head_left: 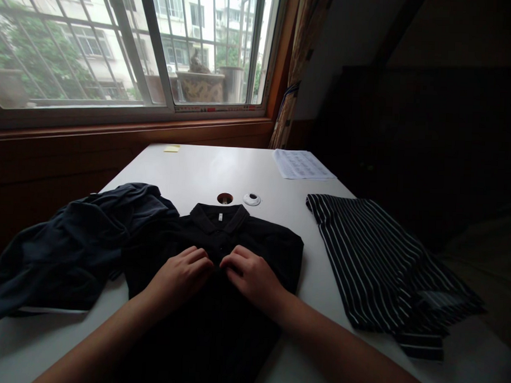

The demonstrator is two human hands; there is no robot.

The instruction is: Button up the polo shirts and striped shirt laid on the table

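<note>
A black polo shirt lies front-up on the white table, collar toward the window. Both hands rest on its chest, just below the collar at the button placket. My left hand has its fingers curled and pinched on the placket fabric. My right hand mirrors it, fingertips pinched on the same strip, almost touching the left. What sits between the fingertips is too dark to make out beyond the shirt fabric.
A crumpled dark blue garment lies to the left, partly over the table edge. A black-and-white striped garment lies to the right. A cable hole, its white cap, a printed sheet and a yellow note lie farther back.
</note>
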